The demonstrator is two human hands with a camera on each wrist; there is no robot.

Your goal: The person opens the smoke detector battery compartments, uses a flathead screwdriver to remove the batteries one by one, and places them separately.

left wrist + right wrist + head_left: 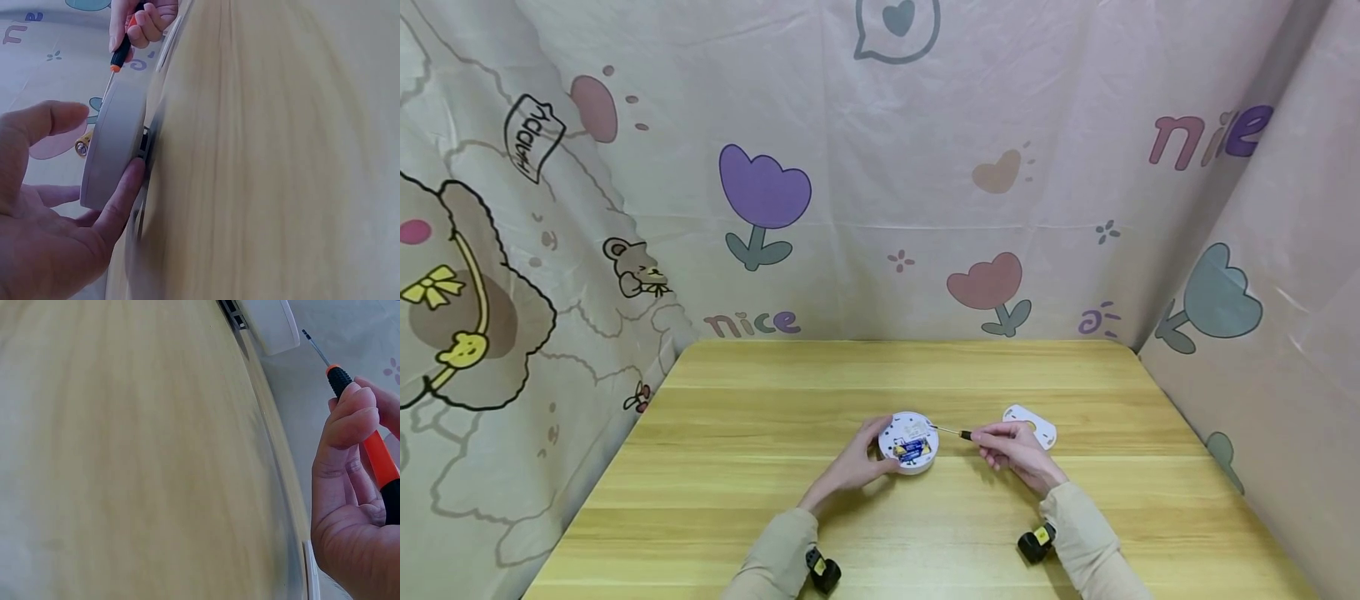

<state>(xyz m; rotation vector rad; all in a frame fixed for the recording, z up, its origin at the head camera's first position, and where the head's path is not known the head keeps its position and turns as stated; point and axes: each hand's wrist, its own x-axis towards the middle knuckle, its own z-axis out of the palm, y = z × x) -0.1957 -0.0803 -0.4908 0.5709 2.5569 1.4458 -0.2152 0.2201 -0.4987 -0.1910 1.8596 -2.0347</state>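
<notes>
On the table stands a round white device (917, 427), resembling a smoke alarm, its back face turned up. Blue-wrapped batteries (912, 451) lie in its compartment; a gold battery end (81, 147) sticks out in the left wrist view. My left hand (853, 460) holds the device by its left rim, one finger against its underside. In my right hand (1015, 450) a screwdriver (382, 461) with an orange and black handle is pinched between thumb and fingers. Its thin shaft points left, the tip at the device's right edge; whether it touches is unclear.
A white oblong plate (1043, 433) with a round hole lies just behind my right hand. Black wrist cameras (823, 575) are strapped at both sleeves. The wooden table (775, 375) ends at a printed curtain (880, 183) on the back and sides.
</notes>
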